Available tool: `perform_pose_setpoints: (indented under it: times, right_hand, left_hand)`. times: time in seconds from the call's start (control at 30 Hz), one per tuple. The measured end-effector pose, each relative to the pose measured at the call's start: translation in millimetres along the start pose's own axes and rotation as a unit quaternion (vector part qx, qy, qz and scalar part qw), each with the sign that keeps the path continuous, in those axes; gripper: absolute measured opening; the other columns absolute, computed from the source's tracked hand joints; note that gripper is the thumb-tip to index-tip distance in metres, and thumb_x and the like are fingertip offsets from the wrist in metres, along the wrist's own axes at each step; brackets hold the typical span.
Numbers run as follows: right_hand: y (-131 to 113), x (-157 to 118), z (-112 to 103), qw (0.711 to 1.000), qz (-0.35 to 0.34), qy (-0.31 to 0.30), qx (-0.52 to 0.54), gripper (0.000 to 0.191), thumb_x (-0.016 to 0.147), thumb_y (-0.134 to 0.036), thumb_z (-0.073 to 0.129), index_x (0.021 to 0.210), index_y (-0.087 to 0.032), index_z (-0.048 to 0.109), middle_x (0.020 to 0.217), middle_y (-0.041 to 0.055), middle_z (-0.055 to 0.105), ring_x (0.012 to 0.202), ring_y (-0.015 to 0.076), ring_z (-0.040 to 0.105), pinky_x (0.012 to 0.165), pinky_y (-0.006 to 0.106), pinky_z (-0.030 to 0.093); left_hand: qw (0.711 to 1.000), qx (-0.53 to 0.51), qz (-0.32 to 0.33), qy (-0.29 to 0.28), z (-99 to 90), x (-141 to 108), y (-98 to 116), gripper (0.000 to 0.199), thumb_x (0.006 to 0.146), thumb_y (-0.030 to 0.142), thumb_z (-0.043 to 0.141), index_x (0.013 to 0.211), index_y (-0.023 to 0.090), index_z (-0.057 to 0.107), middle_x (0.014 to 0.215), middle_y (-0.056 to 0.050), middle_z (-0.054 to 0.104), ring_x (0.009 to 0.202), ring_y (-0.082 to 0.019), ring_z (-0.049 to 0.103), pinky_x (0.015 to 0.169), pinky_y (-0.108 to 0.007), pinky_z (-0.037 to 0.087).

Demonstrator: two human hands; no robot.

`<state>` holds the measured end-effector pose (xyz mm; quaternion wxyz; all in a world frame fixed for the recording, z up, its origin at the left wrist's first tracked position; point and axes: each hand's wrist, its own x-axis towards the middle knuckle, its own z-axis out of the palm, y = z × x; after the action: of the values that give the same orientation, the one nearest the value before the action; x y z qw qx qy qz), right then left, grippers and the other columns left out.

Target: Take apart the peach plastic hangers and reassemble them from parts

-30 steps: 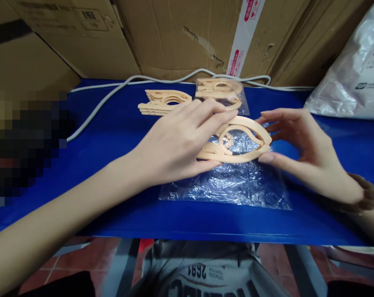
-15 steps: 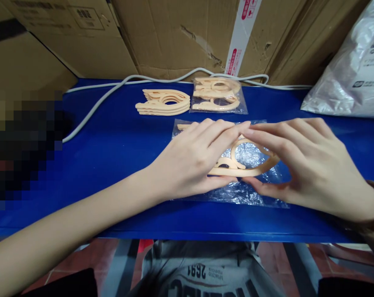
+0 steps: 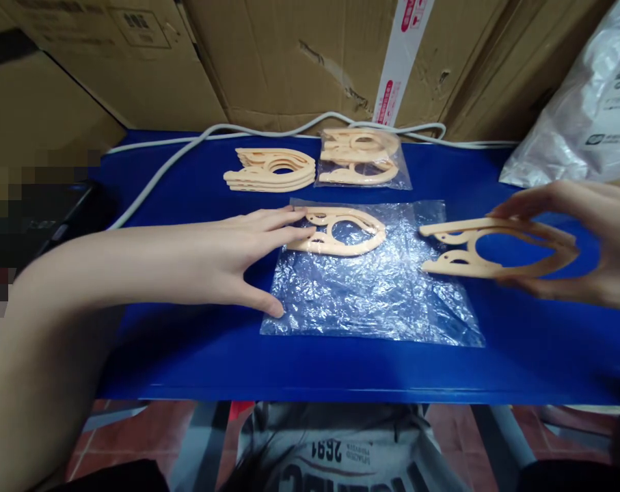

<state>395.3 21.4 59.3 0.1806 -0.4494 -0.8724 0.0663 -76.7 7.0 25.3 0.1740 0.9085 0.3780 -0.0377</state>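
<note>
My right hand (image 3: 601,239) grips a beige plastic folding hanger (image 3: 474,271) by its rounded end, thumb below and fingers above, over the right edge of a clear plastic bag (image 3: 361,301). The bag lies flat on the blue table. In its upper left part rests another beige folding hanger (image 3: 340,247). My left hand (image 3: 227,256) lies open at the bag's left edge, its fingertips touching the bag by that hanger's narrow ends and its thumb spread lower down.
Behind the bag sit a stack of loose beige hangers (image 3: 268,182) and a filled clear bag of hangers (image 3: 361,178). A white cable (image 3: 166,167) runs along the back before cardboard boxes (image 3: 299,75). A white plastic sack (image 3: 560,143) stands at the back right.
Both hands were together around the hanger above the bag. My right hand has carried the hanger to the right, and my left has moved left and opened onto the bag's edge.
</note>
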Motion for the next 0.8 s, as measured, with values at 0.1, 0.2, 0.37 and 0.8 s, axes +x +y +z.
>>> perform_pose_setpoints:
  times: [0.1, 0.2, 0.37, 0.8]
  right_hand:
    - [-21, 4, 7, 0.991, -0.082, -0.042, -0.099, 0.058, 0.069, -0.073, 0.078, 0.115, -0.040, 0.065, 0.097, 0.0082, 0.075, 0.080, 0.0345, 0.067, 0.060, 0.051, 0.049]
    - [-43, 7, 15, 0.990, -0.095, -0.074, -0.073, 0.052, 0.076, -0.066, 0.076, 0.117, -0.036, 0.065, 0.104, 0.0089, 0.075, 0.084, 0.0348, 0.067, 0.063, 0.050, 0.049]
    - [-76, 17, 34, 0.987, -0.123, -0.102, -0.007, 0.036, 0.086, -0.058, 0.075, 0.112, -0.034, 0.066, 0.102, 0.0065, 0.076, 0.083, 0.0344, 0.069, 0.074, 0.054, 0.052]
    - [-66, 15, 37, 0.982, -0.096, -0.162, -0.001, 0.045, 0.092, -0.068, 0.065, 0.114, -0.029, 0.064, 0.108, 0.0071, 0.074, 0.087, 0.0294, 0.069, 0.073, 0.044, 0.052]
  left_hand:
    - [1.000, 0.010, -0.016, 0.002, 3.0, 1, 6, 0.101, 0.085, 0.072, 0.072, 0.168, 0.045, 0.022, 0.178, -0.004, 0.017, 0.159, -0.044, 0.029, 0.121, -0.060, 0.043]
    - [0.999, 0.014, -0.038, -0.001, 3.8, 1, 12, 0.096, 0.088, 0.071, 0.069, 0.168, 0.046, 0.022, 0.178, -0.004, 0.018, 0.159, -0.044, 0.030, 0.119, -0.061, 0.045]
    - [0.999, 0.016, -0.037, 0.003, 6.2, 2, 9, 0.105, 0.083, 0.078, 0.069, 0.169, 0.045, 0.019, 0.178, -0.004, 0.018, 0.159, -0.045, 0.030, 0.120, -0.061, 0.043]
    - [0.997, -0.024, -0.061, 0.036, 2.8, 8, 21, 0.087, 0.081, 0.081, 0.069, 0.154, 0.037, 0.051, 0.153, -0.007, 0.052, 0.132, -0.039, 0.057, 0.098, -0.047, 0.058]
